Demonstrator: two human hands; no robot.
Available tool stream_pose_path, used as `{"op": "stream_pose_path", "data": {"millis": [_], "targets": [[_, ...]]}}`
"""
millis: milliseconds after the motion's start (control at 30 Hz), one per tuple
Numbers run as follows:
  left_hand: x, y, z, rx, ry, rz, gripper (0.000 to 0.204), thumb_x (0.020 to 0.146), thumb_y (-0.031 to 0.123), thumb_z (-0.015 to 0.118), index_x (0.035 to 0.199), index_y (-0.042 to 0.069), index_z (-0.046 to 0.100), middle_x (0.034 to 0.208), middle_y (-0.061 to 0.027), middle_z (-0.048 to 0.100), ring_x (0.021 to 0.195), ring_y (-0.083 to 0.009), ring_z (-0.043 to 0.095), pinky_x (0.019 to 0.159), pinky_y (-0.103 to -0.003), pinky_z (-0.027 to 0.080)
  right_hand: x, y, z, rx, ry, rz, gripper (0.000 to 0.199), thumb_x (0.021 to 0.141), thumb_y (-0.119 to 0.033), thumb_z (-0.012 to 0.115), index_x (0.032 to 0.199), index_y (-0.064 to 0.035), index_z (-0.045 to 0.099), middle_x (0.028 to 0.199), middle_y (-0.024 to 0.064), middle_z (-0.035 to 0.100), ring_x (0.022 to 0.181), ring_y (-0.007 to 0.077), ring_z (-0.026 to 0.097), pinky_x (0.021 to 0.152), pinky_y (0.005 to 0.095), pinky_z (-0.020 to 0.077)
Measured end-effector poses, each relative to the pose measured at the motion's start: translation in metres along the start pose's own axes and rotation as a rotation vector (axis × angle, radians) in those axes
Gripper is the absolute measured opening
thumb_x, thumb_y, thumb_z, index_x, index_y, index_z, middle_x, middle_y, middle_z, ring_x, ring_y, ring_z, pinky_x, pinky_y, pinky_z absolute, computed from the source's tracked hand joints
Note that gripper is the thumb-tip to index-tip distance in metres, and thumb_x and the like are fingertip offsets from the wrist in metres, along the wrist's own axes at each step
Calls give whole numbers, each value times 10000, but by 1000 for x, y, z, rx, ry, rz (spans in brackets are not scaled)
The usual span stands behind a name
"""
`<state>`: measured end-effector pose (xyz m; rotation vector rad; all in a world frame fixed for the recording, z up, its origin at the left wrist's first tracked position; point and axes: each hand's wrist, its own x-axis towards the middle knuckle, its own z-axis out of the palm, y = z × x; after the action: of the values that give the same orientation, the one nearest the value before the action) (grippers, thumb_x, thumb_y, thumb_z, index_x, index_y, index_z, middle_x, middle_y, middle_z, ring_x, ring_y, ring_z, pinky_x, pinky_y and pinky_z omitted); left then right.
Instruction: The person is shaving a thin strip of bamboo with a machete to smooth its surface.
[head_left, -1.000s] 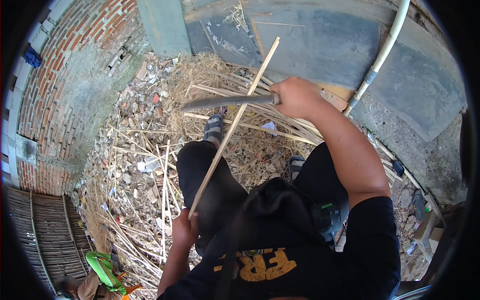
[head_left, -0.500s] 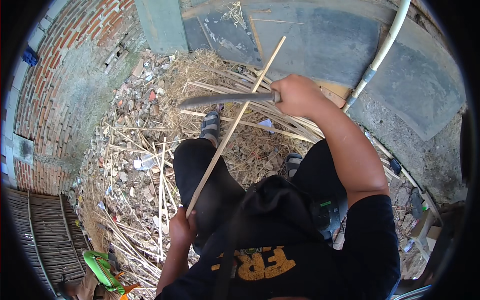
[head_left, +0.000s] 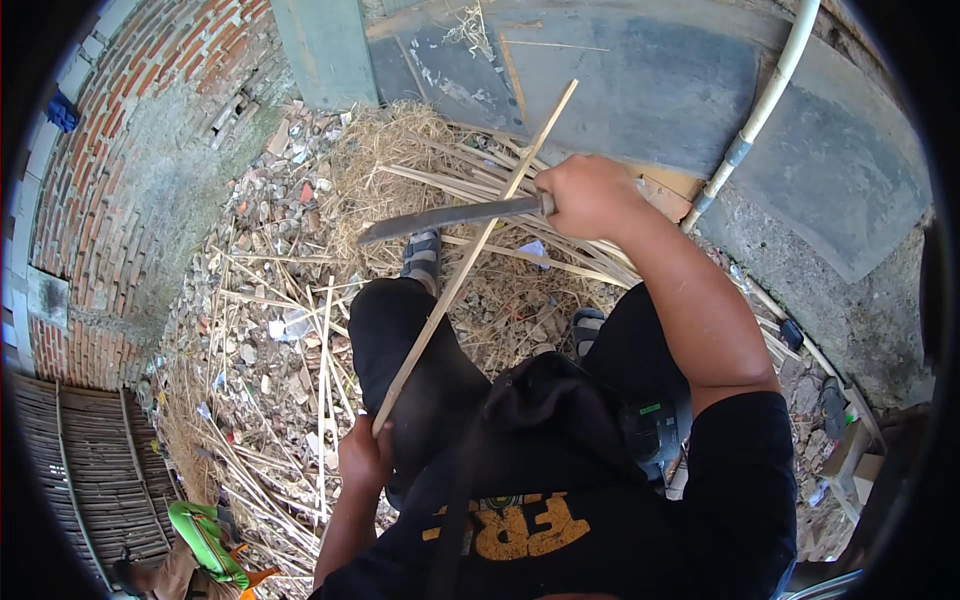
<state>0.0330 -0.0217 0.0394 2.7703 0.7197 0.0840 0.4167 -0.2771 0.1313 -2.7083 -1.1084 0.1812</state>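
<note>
My left hand [head_left: 364, 456] is closed round the lower end of a long, pale bamboo strip [head_left: 440, 300], beside my left knee. The strip slants up and away to the right, past my knees. In my right hand [head_left: 590, 195] is the handle of a machete [head_left: 450, 216], its long dark blade pointing left. The blade crosses the upper part of the strip; whether the two touch I cannot tell. Beyond my feet lies a bundle of similar strips [head_left: 455, 184], partly hidden by the machete and my right hand.
Rubble and dry shavings [head_left: 375, 150] cover the ground, with loose strips [head_left: 324, 390] at my left. A brick wall [head_left: 110, 190] stands left, grey panels [head_left: 640, 90] and a pipe [head_left: 770, 100] ahead. Another person in a green top [head_left: 205, 540] is at the lower left.
The machete blade has tilted, its tip dropping slightly toward me, and my right hand has shifted a little left. The strip's far end has moved slightly; my left hand keeps its grip.
</note>
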Motion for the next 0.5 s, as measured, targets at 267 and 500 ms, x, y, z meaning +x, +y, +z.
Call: {"op": "stream_pose_path", "data": {"millis": [267,500], "targets": [[1,9,-5,24,31,5,249,941,223,636,851,24,517,647,-255,593,633,-490,608,554,-550,457,21,37,11,244,81,185,273,765,-195,670,1015,-95,716,980,173,714,944,360,676,836,457,546],[1,6,1,33,3,14,266,936,256,644,874,23,533,657,-256,605,637,-491,616,575,-554,472,19,52,17,172,-34,132,286,759,-194,673,1023,-96,723,970,173,715,932,366,675,845,455,544]]}}
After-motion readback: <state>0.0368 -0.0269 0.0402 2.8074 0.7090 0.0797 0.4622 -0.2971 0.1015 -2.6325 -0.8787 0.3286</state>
